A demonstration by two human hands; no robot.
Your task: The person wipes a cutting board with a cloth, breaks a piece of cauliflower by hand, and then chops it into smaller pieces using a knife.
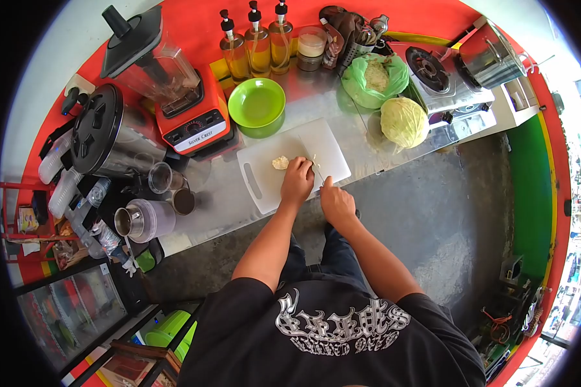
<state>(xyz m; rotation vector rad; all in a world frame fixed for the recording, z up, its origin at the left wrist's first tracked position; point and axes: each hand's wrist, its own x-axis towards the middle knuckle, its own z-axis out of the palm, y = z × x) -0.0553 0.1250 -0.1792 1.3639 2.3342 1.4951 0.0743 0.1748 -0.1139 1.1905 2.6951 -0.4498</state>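
Observation:
A white cutting board [271, 184] lies on the metal counter in front of me. My right hand [339, 205] is wrapped round the handle of a knife [319, 173], whose thin blade points away over the board's right half. Just left of the blade, my left hand [297, 180] presses down on the board with curled fingers; whatever lies under them is hidden. Small pale bits [314, 157] show beside the fingertips and blade. A pale, lumpy piece of food [280, 162], too small to name, rests on the board left of my left hand.
Behind the board stand a green bowl [257, 103], a red blender [197, 126] and several pump bottles [258, 51]. To the right are a cabbage [404, 122], a green plastic bag [376, 80] and a gas stove [442, 77]. A lidded steel container [113, 132] and purple-grey jug [150, 219] stand left.

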